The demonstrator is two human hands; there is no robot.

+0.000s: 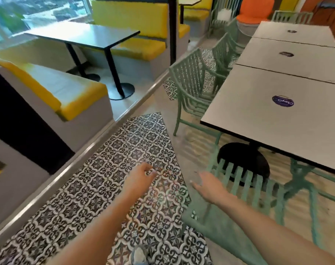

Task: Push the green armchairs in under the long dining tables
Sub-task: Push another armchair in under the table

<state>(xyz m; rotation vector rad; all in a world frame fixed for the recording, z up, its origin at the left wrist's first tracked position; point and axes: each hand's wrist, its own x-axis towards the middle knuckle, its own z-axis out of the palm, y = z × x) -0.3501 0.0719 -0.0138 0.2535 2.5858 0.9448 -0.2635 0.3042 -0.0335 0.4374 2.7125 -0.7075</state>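
From the head view I look down over both bare forearms, which reach forward over the patterned floor tiles (pixel 136 150). My left hand (pixel 141 176) hangs over the tiles with its fingers loosely curled, and it holds nothing. My right hand (pixel 206 186) is spread flat, fingers fairly straight, right at the left end of the nearest green armchair's (pixel 245 190) slatted back; the motion blur there keeps me from telling whether the palm touches the top rail or sits just beside it. It grasps nothing that I can make out.

That nearest green armchair stands at the near end of the long dining table (pixel 268 115), its back towards me and its front part already under the table's edge, close to the black pedestal base (pixel 245 161). Its seat is hidden from me, so I cannot tell how far in it goes.

A second green armchair (pixel 189 83) stands along the table's left side, its back towards the aisle and its seat partly under the top. More green chairs line the same side farther off, blurred. The long dining table is made of pale rectangular tops set end to end, and a round purple sticker (pixel 283 101) sits on the nearest one.

To the left, on a raised step, a dark booth table (pixel 82 35) stands between yellow-cushioned benches (pixel 82 98).
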